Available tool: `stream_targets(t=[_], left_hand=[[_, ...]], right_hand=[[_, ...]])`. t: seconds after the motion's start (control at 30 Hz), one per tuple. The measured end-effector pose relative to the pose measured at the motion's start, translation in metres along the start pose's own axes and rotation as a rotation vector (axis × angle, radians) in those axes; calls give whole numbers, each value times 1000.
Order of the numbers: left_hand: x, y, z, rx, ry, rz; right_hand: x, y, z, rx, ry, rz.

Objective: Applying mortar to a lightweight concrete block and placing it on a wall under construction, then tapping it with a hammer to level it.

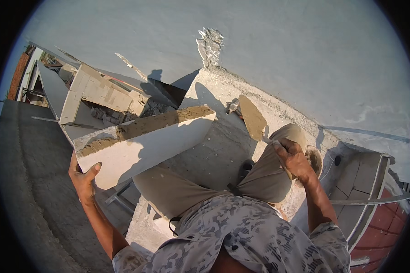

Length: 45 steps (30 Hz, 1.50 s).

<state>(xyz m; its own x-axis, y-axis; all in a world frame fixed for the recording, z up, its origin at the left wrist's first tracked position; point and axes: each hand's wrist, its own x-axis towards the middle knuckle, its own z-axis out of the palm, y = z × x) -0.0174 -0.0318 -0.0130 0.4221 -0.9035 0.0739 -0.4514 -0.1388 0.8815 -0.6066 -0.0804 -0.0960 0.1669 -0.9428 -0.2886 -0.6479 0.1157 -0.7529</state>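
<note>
A long white block [155, 150] lies slantwise over my left thigh, its upper narrow face partly coated with brown wet mortar [164, 119]. My left hand [83, 179] grips its near left end, thumb on the front face and the other fingers hidden behind. By my right knee, my right hand [294, 157] is closed round the handle of a trowel [253, 116]. The trowel's blade is smeared with mortar and points away from me. Just beyond the blade is a small object [234, 107] that I cannot make out.
I sit on a rough pale ledge [223, 150] along a grey wall [305, 59] with a mortar patch [210, 48]. A bucket [314, 159] stands beside my right knee. Left, below the ledge, are stacked blocks [102, 93] and rubble. A red surface [382, 227] lies lower right.
</note>
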Motion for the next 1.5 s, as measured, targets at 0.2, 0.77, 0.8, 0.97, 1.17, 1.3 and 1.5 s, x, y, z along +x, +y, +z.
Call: stream_targets(t=[0.2, 0.77, 0.8, 0.97, 1.17, 1.3, 1.5], left_hand=[[-10, 15, -26, 50, -43, 41], [-4, 7, -23, 66, -110, 21], [-5, 10, -22, 65, -109, 22], [-6, 19, -15, 35, -98, 6], [-2, 20, -11, 58, -118, 22], [-2, 18, -12, 51, -104, 16], [-4, 16, -16, 14, -63, 2]], right_hand=[[-79, 18, -141, -620, 232, 327], [-159, 201, -59, -652, 37, 608], [-175, 218, -60, -652, 38, 607], [-220, 236, -38, -33, 151, 885], [-230, 235, -27, 196, 298, 882], [-225, 223, -40, 260, 361, 843], [-169, 145, -79, 194, 363, 591]])
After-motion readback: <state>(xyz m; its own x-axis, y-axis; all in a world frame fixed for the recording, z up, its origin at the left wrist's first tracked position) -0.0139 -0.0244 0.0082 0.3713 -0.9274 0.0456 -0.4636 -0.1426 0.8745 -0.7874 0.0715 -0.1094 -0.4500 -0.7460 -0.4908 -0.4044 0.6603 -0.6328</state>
